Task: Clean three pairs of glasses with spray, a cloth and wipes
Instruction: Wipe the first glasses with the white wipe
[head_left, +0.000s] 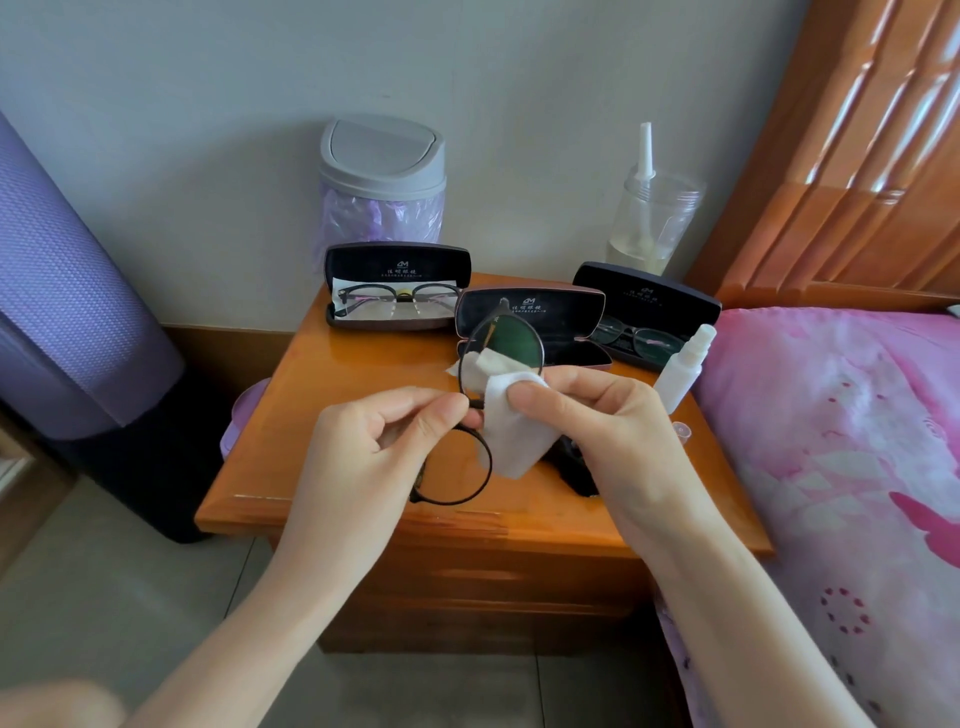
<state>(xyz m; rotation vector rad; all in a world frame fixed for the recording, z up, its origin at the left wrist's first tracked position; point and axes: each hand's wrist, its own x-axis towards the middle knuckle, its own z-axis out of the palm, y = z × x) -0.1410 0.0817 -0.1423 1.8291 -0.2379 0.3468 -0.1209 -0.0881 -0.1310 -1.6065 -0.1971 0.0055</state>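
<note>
**Wipe going over the upper lens: the round glasses are being held up at centre frame, just above the nightstand.**
The left hand is pinching the frame near the bridge. The right hand is clamping a white wipe around the upper lens. This looks like the wipe step on this pair. Next, the wipe probably needs sliding to the lower lens, lightly, since the thin frame could twist. Two more pairs are sitting in open cases, one at upper left and one at right, with the spray bottle beside the right-hand one.
</note>
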